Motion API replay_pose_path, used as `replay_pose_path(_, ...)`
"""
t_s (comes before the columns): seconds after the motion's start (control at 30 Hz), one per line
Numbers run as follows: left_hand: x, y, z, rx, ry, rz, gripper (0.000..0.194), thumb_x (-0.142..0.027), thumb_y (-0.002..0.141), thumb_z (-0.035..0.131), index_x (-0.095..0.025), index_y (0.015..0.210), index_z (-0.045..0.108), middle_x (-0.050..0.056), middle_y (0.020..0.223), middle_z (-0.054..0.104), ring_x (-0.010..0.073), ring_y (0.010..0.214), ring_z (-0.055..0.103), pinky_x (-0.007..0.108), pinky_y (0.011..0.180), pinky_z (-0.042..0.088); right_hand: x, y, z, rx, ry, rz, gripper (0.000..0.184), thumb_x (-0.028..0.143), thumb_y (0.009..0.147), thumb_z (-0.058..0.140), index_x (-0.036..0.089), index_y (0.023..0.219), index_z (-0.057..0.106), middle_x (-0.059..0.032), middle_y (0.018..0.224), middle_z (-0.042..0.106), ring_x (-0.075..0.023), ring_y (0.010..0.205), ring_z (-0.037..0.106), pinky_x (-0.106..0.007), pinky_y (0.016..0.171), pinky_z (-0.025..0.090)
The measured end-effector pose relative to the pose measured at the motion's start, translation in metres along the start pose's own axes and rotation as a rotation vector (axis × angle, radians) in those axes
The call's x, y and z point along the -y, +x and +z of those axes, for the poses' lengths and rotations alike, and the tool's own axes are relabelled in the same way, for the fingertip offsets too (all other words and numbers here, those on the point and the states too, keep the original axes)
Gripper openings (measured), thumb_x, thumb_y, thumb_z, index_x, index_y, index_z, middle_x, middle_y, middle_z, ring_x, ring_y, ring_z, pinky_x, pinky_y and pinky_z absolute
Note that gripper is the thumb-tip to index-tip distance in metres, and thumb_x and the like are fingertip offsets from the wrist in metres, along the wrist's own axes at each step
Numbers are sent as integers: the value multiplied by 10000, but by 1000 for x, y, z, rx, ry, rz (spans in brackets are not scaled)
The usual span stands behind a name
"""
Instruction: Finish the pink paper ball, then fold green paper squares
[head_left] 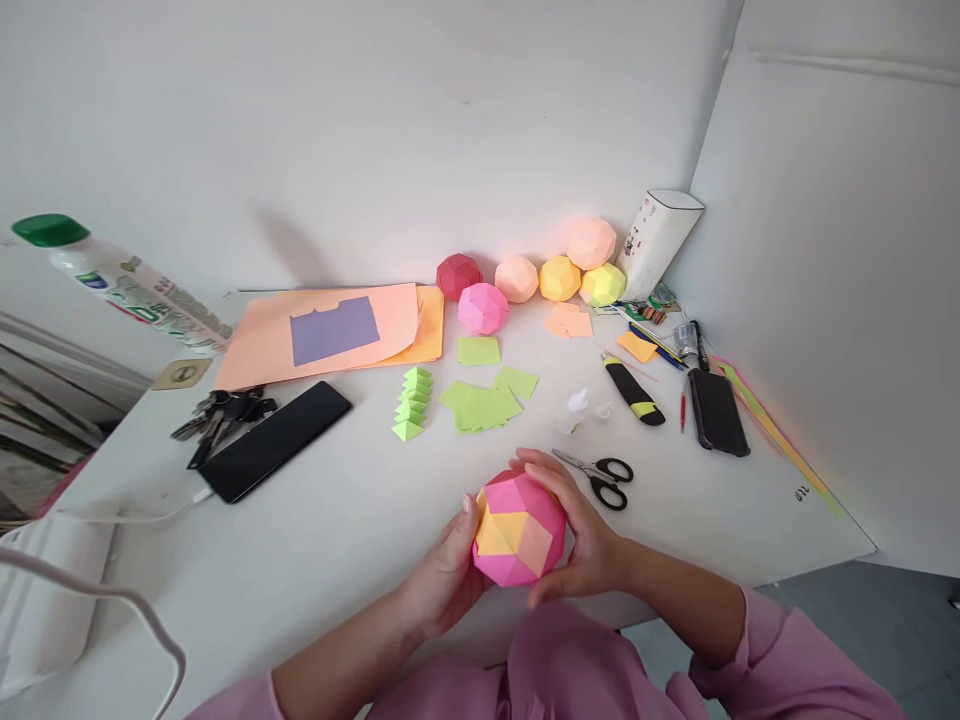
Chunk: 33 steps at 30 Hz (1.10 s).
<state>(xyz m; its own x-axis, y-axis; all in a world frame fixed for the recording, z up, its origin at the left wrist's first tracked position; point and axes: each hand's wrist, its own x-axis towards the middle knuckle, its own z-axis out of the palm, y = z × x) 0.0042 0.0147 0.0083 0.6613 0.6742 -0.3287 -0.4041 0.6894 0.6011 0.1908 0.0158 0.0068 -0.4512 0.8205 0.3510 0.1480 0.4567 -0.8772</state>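
Observation:
A faceted paper ball [517,527], pink with orange and yellow panels, sits between both my hands near the table's front edge. My left hand [444,575] cups its left side, fingers curled around it. My right hand [579,535] wraps over its top and right side. Small black-handled scissors [600,473] lie just beyond my right hand. Green paper squares [481,404] and a stack of folded green units [411,400] lie further back, with a small glue bottle [575,410] beside them.
Several finished paper balls [525,275] line the wall beside a white carton [656,242]. Orange sheets [330,325], keys [221,415], a black phone [274,440] and a lying bottle [120,280] are at left. A cutter [634,390], pens and a dark case [718,410] are at right.

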Motion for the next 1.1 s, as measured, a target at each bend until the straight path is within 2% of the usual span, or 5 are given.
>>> replay_pose_path(0.17,-2,-3,-3,19,197,125,839,-756,811,196,-185,1407,347,186,1452,370,359,1272,428,518,948,439,-1,2,-5,-108,401,368,783,619,723,647,239,1346,363,-155,1362,440,-295,1210,488,-426,945,455)
replay_pose_path(0.33,5,-5,-15,-73,900,608,876,-600,800,546,-312,1479,73,139,1556,105,351,1414,162,560,1086,282,-1,8,-3,-140,776,614,643,674,850,394,211,1294,437,-142,1258,556,-263,1092,576,-390,841,495)
replay_pose_path(0.47,5,-6,-15,-65,1356,853,990,-424,750,705,-307,1484,52,170,1534,121,381,1412,144,597,1089,249,0,11,1,-60,997,777,657,668,893,236,190,1246,514,-126,1131,639,-249,1005,620,-387,808,499)
replay_pose_path(0.73,2,-6,-16,-65,1239,797,900,-481,742,689,-283,1452,171,195,1494,209,376,1376,245,600,1054,301,-3,7,2,137,1149,939,695,696,882,213,172,1189,550,-111,1055,668,-226,915,642,-352,762,493)
replay_pose_path(1.1,2,-8,-14,-117,1223,749,818,-455,848,566,-273,1478,78,166,1513,164,349,1391,189,563,1083,274,1,10,5,81,1163,830,575,591,932,265,186,1228,548,-101,1097,663,-209,942,635,-328,794,485)
